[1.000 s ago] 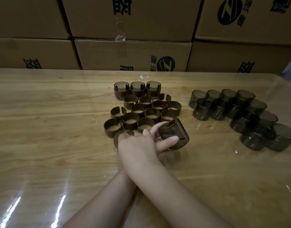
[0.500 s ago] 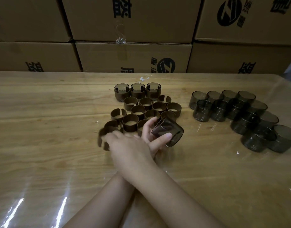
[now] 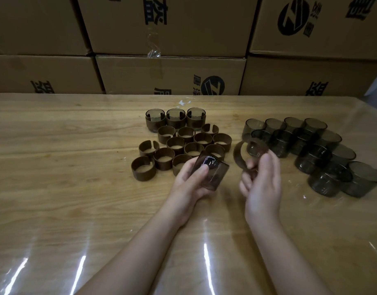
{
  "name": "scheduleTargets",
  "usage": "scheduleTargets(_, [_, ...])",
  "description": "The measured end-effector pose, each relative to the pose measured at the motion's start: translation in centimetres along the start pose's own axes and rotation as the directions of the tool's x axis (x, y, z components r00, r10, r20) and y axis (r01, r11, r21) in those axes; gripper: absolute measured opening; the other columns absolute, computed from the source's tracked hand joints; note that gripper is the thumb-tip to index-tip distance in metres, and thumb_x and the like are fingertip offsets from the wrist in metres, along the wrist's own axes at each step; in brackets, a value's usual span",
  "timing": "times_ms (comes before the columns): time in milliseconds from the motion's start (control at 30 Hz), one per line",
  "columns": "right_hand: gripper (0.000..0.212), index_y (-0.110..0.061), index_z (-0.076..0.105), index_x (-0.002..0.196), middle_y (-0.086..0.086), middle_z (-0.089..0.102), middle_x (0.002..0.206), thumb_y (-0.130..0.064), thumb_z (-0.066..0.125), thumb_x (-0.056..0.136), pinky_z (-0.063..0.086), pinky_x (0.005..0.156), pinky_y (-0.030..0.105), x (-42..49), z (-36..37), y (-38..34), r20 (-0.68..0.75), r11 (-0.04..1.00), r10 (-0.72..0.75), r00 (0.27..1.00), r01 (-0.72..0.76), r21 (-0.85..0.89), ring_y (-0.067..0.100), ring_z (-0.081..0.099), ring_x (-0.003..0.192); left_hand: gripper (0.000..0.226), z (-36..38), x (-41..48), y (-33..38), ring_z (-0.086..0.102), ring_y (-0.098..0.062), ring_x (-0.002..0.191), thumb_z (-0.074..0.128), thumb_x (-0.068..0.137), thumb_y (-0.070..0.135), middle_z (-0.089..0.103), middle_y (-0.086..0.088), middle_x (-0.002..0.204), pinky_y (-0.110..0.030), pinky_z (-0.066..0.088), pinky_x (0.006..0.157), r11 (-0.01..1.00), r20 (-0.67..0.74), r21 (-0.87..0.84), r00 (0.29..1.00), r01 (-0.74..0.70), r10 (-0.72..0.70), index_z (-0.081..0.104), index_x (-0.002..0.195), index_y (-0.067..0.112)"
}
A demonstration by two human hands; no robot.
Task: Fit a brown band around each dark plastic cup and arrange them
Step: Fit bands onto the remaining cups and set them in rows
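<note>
My left hand [image 3: 188, 180] grips a bare dark plastic cup [image 3: 214, 174], tilted on its side just above the table. To its right my right hand [image 3: 262, 182] pinches an open brown band [image 3: 238, 156], held upright and apart from the cup. Several loose brown bands [image 3: 191, 143] lie in a cluster beyond my left hand. Behind that cluster, three cups wearing brown bands [image 3: 175, 119] stand in a row. Several bare dark cups [image 3: 311, 145] stand grouped at the right.
The wooden table [image 3: 66, 167] is covered with glossy clear film. Stacked cardboard cartons [image 3: 170, 73] form a wall along its far edge. The table's right corner shows at the far right.
My arms have uncrossed. The right hand lifted a brown band from the left of the cluster and carried it to the right; the left hand kept the cup, moving slightly left.
</note>
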State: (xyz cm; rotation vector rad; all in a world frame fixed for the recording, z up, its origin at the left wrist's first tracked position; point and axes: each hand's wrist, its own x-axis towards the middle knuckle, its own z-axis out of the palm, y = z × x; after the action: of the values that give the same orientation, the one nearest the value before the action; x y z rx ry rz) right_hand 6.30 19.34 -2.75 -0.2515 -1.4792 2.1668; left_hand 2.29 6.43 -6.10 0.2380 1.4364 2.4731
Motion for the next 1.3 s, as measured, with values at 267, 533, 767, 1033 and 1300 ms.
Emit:
scheduleTargets(267, [0.033, -0.012, 0.059, 0.096, -0.002, 0.049, 0.059, -0.036, 0.037, 0.102, 0.025, 0.035, 0.017, 1.7, -1.6, 0.6, -0.025, 0.928, 0.327, 0.945, -0.316, 0.197, 0.007, 0.038, 0.039, 0.062, -0.1, 0.0, -0.2, 0.065, -0.041, 0.106, 0.077, 0.072, 0.023, 0.061, -0.004, 0.129, -0.031, 0.059, 0.063, 0.997, 0.099, -0.016, 0.992, 0.081, -0.079, 0.052, 0.128, 0.035])
scheduleTargets(533, [0.037, -0.027, 0.065, 0.089, -0.008, 0.061, 0.068, -0.061, 0.050, 0.083, 0.044, 0.045, 0.013, 0.9, -1.2, 1.0, 0.168, 0.972, 0.195, 0.966, -0.168, -0.164, 0.000, 0.058, 0.054, 0.048, 0.3, 0.0, -0.3, 0.070, -0.017, 0.091, 0.062, 0.078, 0.035, 0.050, -0.003, 0.134, -0.029, 0.053, 0.066, 0.997, 0.009, 0.073, 1.000, 0.017, -0.018, 0.052, 0.125, 0.037])
scheduleTargets(767, [0.024, -0.036, 0.065, 0.097, -0.021, 0.066, 0.097, -0.052, 0.054, 0.083, 0.048, 0.077, 0.014, 0.1, -0.9, 1.2, 0.325, 0.898, -0.145, 0.935, 0.262, -0.354, 0.000, 0.061, 0.096, 0.066, 0.8, -0.5, -0.3, 0.065, -0.024, 0.108, 0.066, 0.065, 0.070, 0.057, -0.001, 0.126, -0.047, 0.055, 0.082, 0.955, 0.042, 0.296, 0.999, -0.029, 0.017, 0.052, 0.121, 0.039])
scheduleTargets(1033, [0.024, -0.046, 0.061, 0.097, -0.012, 0.054, 0.104, -0.060, 0.052, 0.079, 0.053, 0.080, 0.027, 0.1, -0.9, 1.3, 0.324, 0.849, -0.171, 0.930, 0.306, -0.430, 0.010, 0.060, 0.095, 0.064, 0.7, -1.1, -0.2, 0.060, -0.005, 0.112, 0.069, 0.066, 0.051, 0.055, 0.004, 0.127, -0.024, 0.053, 0.080, 0.896, 0.071, 0.414, 0.987, -0.160, 0.143, 0.050, 0.125, 0.033])
scheduleTargets(1300, [0.068, -0.036, 0.067, 0.103, -0.012, 0.070, 0.096, -0.085, 0.033, 0.070, 0.052, 0.090, 0.035, 0.3, -0.8, 1.1, 0.291, 0.812, 0.235, 0.927, -0.023, -0.583, 0.004, 0.064, 0.096, 0.058, 0.7, -1.3, 0.0, 0.065, -0.019, 0.104, 0.068, 0.064, 0.054, 0.059, -0.002, 0.122, -0.037, 0.056, 0.077, 0.911, 0.013, 0.395, 0.992, -0.120, 0.125, 0.056, 0.118, 0.036])
